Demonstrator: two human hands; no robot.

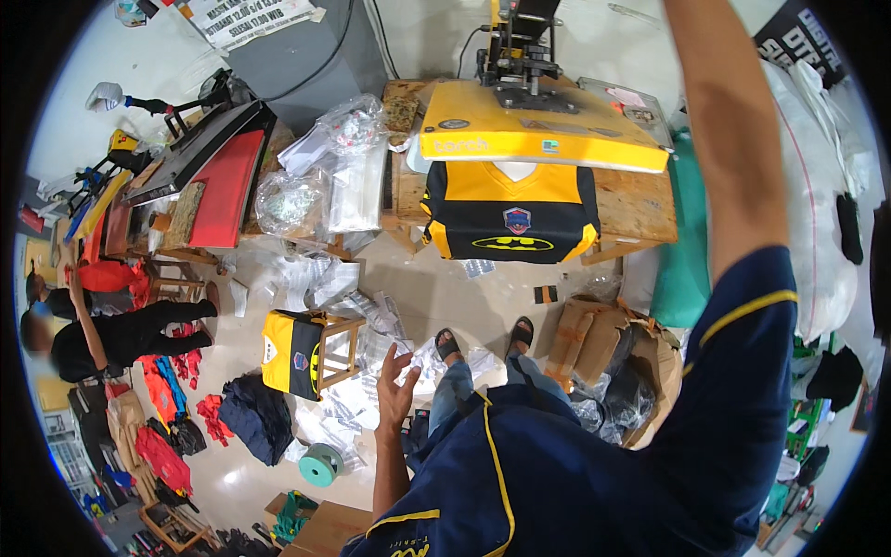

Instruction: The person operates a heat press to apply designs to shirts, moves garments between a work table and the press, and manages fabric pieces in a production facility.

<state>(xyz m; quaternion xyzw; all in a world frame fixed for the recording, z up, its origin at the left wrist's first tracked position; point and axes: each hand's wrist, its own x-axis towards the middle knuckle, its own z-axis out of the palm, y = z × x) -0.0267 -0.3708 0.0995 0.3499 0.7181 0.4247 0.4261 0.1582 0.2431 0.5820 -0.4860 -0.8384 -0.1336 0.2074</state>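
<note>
My left hand (397, 385) hangs in the air beside my legs, fingers spread and holding nothing. Nearest to it is a wooden stool (340, 353) with a folded yellow and black jersey (290, 348) on top. My right arm (738, 139) stretches upward past the right side of a heat press; its hand is cut off by the top edge. The press's yellow upper plate (548, 125) is over another yellow and black jersey (510, 218), whose front hangs over the near edge. Whether plate and cloth touch, I cannot tell.
A wooden table (640, 200) bears the press. Plastic-wrapped bundles (290, 200) and a second press with a red pad (223, 186) stand left. Cardboard boxes (589, 348), loose papers (371, 320), dark cloth (257, 418) and a green roll (320, 464) lie around. A person (121, 343) works far left.
</note>
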